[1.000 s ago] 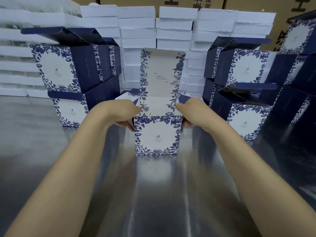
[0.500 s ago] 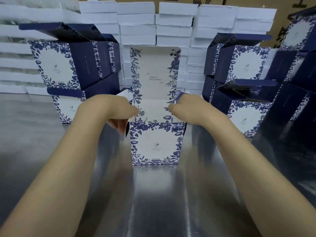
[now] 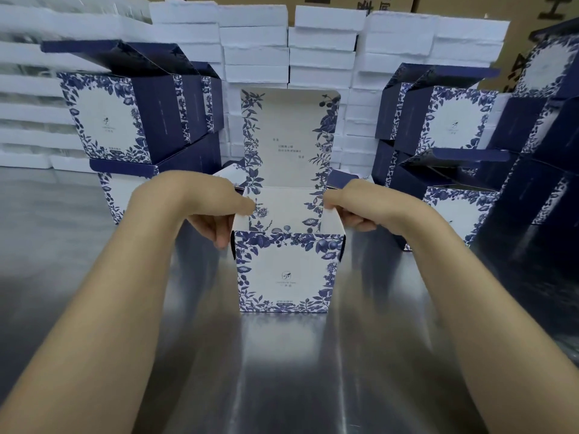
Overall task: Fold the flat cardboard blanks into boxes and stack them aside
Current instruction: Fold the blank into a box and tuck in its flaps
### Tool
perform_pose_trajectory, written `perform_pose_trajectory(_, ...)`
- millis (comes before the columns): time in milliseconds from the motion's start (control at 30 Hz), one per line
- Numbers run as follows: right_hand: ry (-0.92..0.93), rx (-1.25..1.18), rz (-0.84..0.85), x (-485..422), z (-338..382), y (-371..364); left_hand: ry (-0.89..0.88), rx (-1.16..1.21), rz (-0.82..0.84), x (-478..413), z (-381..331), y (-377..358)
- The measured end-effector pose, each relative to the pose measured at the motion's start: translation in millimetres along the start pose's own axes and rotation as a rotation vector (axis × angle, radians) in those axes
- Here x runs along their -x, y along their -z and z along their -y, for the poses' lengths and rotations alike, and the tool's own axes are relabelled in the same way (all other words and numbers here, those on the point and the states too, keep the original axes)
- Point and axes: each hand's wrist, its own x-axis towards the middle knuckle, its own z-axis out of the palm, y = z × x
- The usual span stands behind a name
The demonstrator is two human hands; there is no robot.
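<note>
Stack (image 3: 125, 126) of folded boxes at left, two high, top lids ajar. Left hand (image 3: 200, 205) pinches the left wall of the box (image 3: 285, 270): thumb over the rim on the inside, fingers curled outside. Box sits upright mid-table (image 3: 282, 371), front panel facing camera, lid (image 3: 288, 136) standing straight up at the back. Right hand (image 3: 366, 205) grips the right wall the same way, thumb on the inner flap, fingers outside. Second stack (image 3: 445, 120) of folded boxes at right, behind the right wrist. White blocks (image 3: 257, 36) piled along the back.
</note>
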Motion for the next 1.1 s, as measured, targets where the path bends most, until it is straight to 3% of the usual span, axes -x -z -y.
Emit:
perform_pose_trajectory(167,-0.024,0.112,0.053,4.2,7.3,0.0,-0.055,-0.124,-0.137,5.0,-3.9,5.2)
perform_pose_trajectory(400,-0.029,0.220,-0.009,6.7,13.3,-4.2,-0.133,0.064,-0.153,-5.6,-3.5,-2.8)
perform_pose_trajectory(633,-0.016,0.206,-0.105,0.2,11.7,-8.3,-0.087,0.048,-0.064,-5.9,1.8,-4.9)
perform_pose_trajectory(900,-0.045,0.219,-0.091,-2.0,9.8,-2.8,-0.133,-0.024,-0.142,-7.5,-7.2,-9.4)
perform_pose_trajectory(1100,0.061,0.047,-0.381,-0.7,3.4,10.0,-0.083,-0.213,-0.519,-6.0,-2.4,1.8)
